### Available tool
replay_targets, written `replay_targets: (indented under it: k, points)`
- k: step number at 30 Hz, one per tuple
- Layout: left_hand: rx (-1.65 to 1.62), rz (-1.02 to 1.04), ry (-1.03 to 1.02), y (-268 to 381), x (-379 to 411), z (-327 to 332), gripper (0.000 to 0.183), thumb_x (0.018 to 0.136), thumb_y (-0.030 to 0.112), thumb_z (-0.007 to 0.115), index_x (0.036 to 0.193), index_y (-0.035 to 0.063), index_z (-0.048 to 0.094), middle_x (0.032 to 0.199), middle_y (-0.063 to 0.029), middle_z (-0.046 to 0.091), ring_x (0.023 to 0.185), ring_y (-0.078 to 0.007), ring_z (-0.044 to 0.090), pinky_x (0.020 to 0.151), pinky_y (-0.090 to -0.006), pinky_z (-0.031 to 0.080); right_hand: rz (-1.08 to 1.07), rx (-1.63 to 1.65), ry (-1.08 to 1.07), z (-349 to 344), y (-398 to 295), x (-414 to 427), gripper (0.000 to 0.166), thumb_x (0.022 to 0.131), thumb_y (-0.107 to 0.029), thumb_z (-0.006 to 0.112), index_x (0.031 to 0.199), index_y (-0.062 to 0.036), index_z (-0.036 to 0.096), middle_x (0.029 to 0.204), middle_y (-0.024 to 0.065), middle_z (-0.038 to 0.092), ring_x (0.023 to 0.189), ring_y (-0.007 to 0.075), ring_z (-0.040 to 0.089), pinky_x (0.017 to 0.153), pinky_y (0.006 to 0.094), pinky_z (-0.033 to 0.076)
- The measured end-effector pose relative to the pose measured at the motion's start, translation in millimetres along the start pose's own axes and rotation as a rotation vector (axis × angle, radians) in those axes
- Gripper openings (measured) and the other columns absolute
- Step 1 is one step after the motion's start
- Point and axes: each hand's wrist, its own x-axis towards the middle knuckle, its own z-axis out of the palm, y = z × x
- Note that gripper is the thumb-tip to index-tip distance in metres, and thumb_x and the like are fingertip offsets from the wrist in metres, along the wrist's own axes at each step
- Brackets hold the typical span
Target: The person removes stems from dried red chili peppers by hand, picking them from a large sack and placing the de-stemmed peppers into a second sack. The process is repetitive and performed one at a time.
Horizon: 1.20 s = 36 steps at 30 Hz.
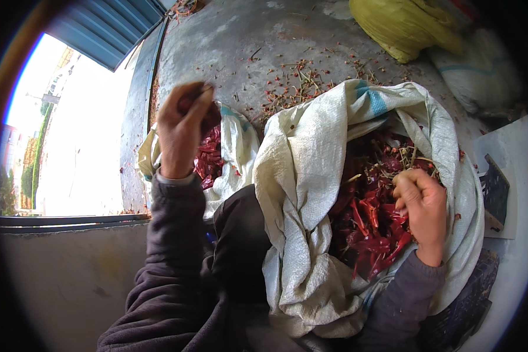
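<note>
A large white woven plastic sack (308, 163) stands before me with its rim rolled back. Dried red chili peppers (374, 237) lie inside, with pale stems (411, 156) among them. Over these, at the sack's right side, is my right hand (422, 207), its fingers curled; whether it pinches something small is unclear. My left hand (182, 125) is raised over a smaller white sack (237, 154), its fingers closed around dark red dried chili. More red chili pieces (209, 154) fill that smaller sack, partly hidden behind my left hand and wrist.
Loose stems and red caps (299, 83) litter the concrete floor (229, 44). A yellow bag (400, 26) and another white sack (475, 75) lie at the upper right. A dark plastic crate (466, 299) stands at the lower right. At the left are a doorway and a low wall (79, 268).
</note>
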Motion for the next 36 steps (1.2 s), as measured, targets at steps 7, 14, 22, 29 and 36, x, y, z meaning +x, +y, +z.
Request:
replay_targets:
  k: [7,14,22,29,36]
  points:
    - [0.932,-0.160,0.133,-107.5,-41.5,-79.8,0.067,0.088,0.038,0.081,0.138,-0.0014,0.059,0.135,-0.0224,0.064,0.123,-0.0316,0.064,0.102,-0.0413,0.052,-0.077,-0.704,-0.437,15.2,-21.9,-14.0,0.046,0.076,-0.022,0.086,0.110,0.0025,0.069,0.082,0.0213,0.071,0.071,0.0285,0.071,0.068,0.0365,0.054]
    - [0.345,0.289,-0.284,-8.1,-79.6,77.9,0.032,0.088,0.008,0.078,0.119,0.0042,0.072,0.104,-0.0131,0.074,0.084,-0.0217,0.074,0.072,-0.0336,0.059,-0.037,-0.530,-0.265,10.5,-6.5,-7.0,0.032,0.084,-0.013,0.073,0.111,0.0025,0.070,0.083,0.0218,0.071,0.071,0.0268,0.070,0.070,0.0360,0.054]
    - [0.153,0.560,-0.582,86.5,-78.3,234.8,0.029,0.084,0.020,0.076,0.104,-0.0002,0.069,0.088,-0.0180,0.067,0.084,-0.0416,0.067,0.075,-0.0490,0.054,-0.006,-0.426,0.049,-25.5,7.9,-0.1,0.021,0.093,-0.006,0.061,0.111,0.0012,0.070,0.091,0.0185,0.073,0.084,0.0234,0.072,0.077,0.0345,0.053]
    - [-0.136,0.488,-0.679,60.6,-77.9,252.8,0.027,0.085,0.018,0.077,0.107,0.0019,0.073,0.092,-0.0208,0.071,0.083,-0.0390,0.070,0.074,-0.0418,0.056,-0.132,-0.339,0.169,-25.8,13.1,1.0,0.017,0.095,-0.011,0.067,0.107,0.0013,0.069,0.076,0.0126,0.063,0.069,0.0151,0.056,0.066,0.0335,0.048]
    - [-0.180,0.061,-0.658,73.4,-62.0,226.0,0.041,0.092,0.001,0.071,0.132,-0.0011,0.063,0.111,-0.0095,0.072,0.100,-0.0143,0.068,0.088,-0.0278,0.054,-0.059,-0.055,0.401,-28.1,18.6,7.0,0.021,0.094,-0.015,0.069,0.108,0.0010,0.071,0.080,0.0095,0.070,0.069,0.0151,0.065,0.065,0.0306,0.051]
